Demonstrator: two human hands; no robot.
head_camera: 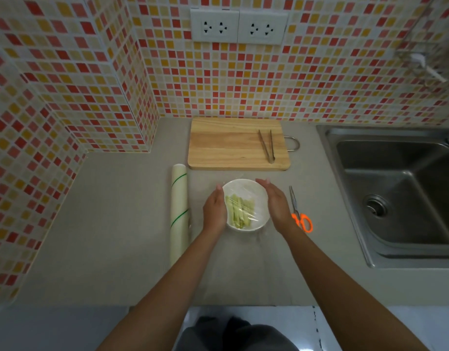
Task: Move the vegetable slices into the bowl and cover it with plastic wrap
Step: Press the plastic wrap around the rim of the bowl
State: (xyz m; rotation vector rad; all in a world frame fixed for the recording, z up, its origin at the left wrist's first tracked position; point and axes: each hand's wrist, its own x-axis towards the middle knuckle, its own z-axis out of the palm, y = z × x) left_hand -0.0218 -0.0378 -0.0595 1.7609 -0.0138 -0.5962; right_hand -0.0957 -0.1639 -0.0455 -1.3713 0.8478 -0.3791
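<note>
Bowl of vegetable slices, film-covered, between left hand and right hand.

One bowl, one cutting board, one wrap roll. One tongs, one scissors, one sink. Two hands, two wall outlets.

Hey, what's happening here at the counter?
A person is wrapping up a white bowl of green vegetable slices. Clear plastic wrap already lies over the top, and the left hand and right hand cup the bowl's two sides, apparently pressing the film down. The wrap roll lies left of the bowl, orange-handled scissors to its right. Behind, metal tongs rest on a cutting board that holds no slices.
</note>
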